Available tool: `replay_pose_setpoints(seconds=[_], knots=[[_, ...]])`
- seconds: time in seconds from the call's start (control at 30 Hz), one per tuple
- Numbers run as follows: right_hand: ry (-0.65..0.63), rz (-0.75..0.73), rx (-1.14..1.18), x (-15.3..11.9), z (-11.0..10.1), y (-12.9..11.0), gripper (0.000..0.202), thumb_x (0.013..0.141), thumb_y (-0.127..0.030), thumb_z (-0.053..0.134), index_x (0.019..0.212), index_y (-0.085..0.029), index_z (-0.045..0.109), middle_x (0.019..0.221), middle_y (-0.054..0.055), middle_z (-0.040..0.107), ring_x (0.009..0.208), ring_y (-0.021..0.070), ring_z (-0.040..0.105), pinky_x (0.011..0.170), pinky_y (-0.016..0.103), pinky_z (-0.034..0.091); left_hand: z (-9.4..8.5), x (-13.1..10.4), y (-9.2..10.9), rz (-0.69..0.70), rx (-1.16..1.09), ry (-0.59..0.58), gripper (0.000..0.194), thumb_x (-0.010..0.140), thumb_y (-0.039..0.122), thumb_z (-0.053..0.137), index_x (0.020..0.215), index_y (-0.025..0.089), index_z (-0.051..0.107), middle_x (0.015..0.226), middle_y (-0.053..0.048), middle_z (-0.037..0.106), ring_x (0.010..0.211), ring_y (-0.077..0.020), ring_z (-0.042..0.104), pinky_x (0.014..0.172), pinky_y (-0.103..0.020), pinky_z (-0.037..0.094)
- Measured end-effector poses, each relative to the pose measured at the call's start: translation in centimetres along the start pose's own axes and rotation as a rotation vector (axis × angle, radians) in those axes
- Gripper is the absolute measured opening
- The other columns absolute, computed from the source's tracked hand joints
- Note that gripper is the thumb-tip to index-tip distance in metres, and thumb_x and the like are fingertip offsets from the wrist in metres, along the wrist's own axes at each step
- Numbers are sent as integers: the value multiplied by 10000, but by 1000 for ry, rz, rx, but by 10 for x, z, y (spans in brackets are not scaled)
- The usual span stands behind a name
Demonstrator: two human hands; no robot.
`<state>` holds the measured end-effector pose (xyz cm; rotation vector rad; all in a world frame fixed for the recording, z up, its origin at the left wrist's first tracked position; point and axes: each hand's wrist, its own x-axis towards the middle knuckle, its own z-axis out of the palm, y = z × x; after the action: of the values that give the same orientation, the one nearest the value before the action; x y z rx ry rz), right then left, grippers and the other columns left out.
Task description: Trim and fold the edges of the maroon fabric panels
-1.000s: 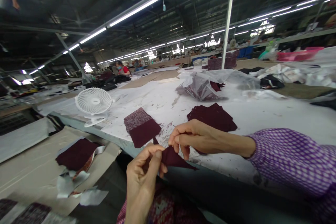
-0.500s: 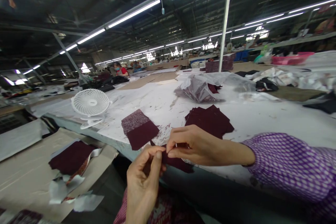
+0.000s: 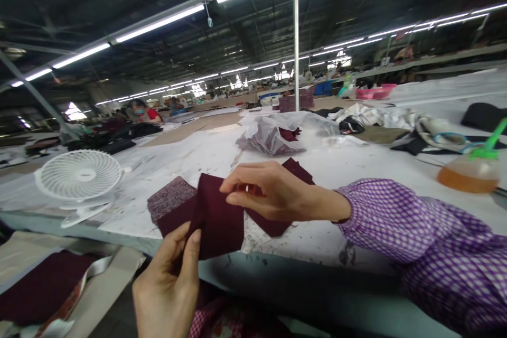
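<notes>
A maroon fabric piece is held up over the table's front edge, its left side folded over. My left hand pinches its lower left edge between thumb and fingers. My right hand is curled in a pinch in front of the fabric's upper part; whatever is between its fingertips is too small to make out. Just behind, to the left, lies a stack of maroon pieces with a speckled piece on it. More maroon pieces lie under and beyond my right hand, partly covered by it.
A white fan stands at the table's left. Beyond the fabric sits a clear plastic bag with maroon pieces inside. At right is a bottle of amber liquid with a green top. A maroon cloth lies on cardboard lower left.
The maroon fabric has been raised and spread out between my hands. My right hand has drawn apart from my left. The view has turned right, bringing the amber bottle in.
</notes>
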<state>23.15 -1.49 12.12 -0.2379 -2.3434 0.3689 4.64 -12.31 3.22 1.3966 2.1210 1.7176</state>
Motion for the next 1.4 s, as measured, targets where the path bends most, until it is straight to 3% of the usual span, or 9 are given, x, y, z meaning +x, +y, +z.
replay_pose_setpoints(seconds=[0.17, 0.27, 0.37, 0.47, 0.6, 0.73, 0.87, 1.03, 1.4], knots=[[112, -158, -192, 4, -21, -1, 230, 881, -319, 575, 1068, -186, 588, 1182, 101, 558, 1070, 189, 514, 839, 337, 460, 8, 16, 28, 135, 21, -86, 312, 784, 458, 601, 965, 224, 699, 804, -15, 737, 733, -192, 684, 654, -248, 506], [184, 31, -193, 3, -32, -13, 224, 933, -340, 484, 916, -149, 600, 911, 60, 585, 821, 135, 537, 706, 273, 444, 13, 20, 47, 101, -10, 103, 300, 807, 407, 592, 1036, 219, 645, 711, 1, 710, 652, -171, 666, 592, -234, 486], [-63, 226, -98, 1, -33, -27, 345, 955, -386, 434, 733, -143, 538, 625, -17, 466, 581, 77, 424, 547, 217, 352, 26, 12, 61, 179, -47, 138, 226, 820, 358, 583, 980, 203, 622, 705, -1, 697, 613, -152, 647, 581, -229, 480], [-248, 258, 57, 1, -22, -25, 337, 955, -385, 434, 701, -164, 444, 597, -50, 386, 542, 63, 338, 496, 206, 284, 39, 1, 70, 315, -106, -39, 197, 823, 307, 583, 983, 198, 621, 743, -10, 701, 583, -134, 626, 575, -230, 480], [-58, 234, 246, 4, -11, 1, 329, 948, -356, 431, 677, -176, 379, 638, -46, 360, 579, 69, 331, 510, 206, 292, 36, -5, 69, 298, -328, -396, 435, 812, 291, 620, 1236, 219, 553, 1032, -75, 717, 739, -166, 669, 682, -274, 535], [-47, 271, 342, 9, -37, 31, 246, 907, -370, 497, 781, -158, 499, 679, -32, 455, 596, 75, 399, 524, 204, 316, 11, 3, 35, 160, -379, -475, 438, 816, 360, 626, 1227, 213, 594, 1110, -103, 703, 903, -218, 675, 802, -321, 541], [-310, 411, 337, 4, -61, 69, 287, 881, -433, 530, 874, -149, 571, 712, -16, 554, 593, 85, 460, 536, 213, 346, -9, 23, -34, 15, -148, -300, 398, 791, 490, 610, 1073, 217, 676, 1063, -75, 719, 1014, -250, 646, 948, -397, 484], [-705, 303, 3, -15, -25, 129, 159, 814, -291, 611, 782, -138, 643, 827, 40, 611, 743, 129, 529, 675, 242, 405, -22, 50, -104, 156, 196, -76, 469, 757, 588, 572, 1035, 229, 691, 1130, -83, 682, 1101, -299, 587, 1014, -502, 416], [-703, 333, -79, -21, -6, 135, 112, 720, -222, 702, 761, -153, 625, 784, 13, 576, 791, 148, 501, 698, 262, 369, -11, 73, -150, 239, 197, -185, 488, 783, 584, 557, 1106, 233, 656, 1253, -70, 627, 1246, -268, 503, 1110, -467, 333]])
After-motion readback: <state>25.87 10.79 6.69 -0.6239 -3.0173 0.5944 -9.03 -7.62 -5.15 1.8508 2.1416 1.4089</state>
